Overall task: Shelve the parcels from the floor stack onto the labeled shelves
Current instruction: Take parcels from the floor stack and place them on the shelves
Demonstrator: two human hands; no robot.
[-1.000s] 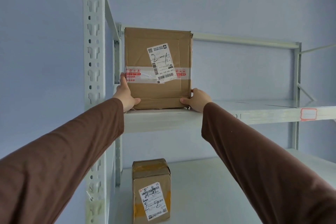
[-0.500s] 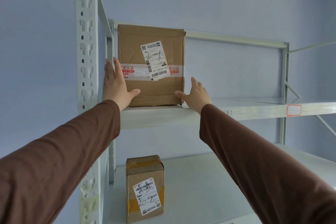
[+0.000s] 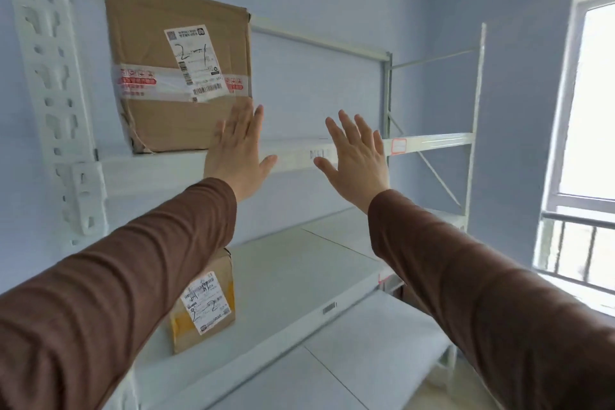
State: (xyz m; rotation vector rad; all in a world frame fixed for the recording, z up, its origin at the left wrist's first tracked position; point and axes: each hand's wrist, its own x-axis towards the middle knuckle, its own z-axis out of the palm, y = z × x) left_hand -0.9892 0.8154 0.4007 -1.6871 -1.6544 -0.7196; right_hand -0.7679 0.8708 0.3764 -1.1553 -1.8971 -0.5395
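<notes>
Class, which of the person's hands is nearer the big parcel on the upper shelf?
Left. The left hand overlaps the big parcel at its lower right corner; the right hand is apart, farther right.

The large parcel [image 3: 178, 66] on the upper shelf [image 3: 159, 167] is matt brown cardboard, creased, banded with glossy clear tape under a white paper label. The shelf is smooth painted metal. Below it, the small parcel [image 3: 206, 301] is cardboard with yellow tape.

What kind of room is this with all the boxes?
Probably a small parcel storeroom set up in an ordinary room: white metal shelving with tags, taped cardboard parcels bearing shipping labels, and a plain window.
</notes>
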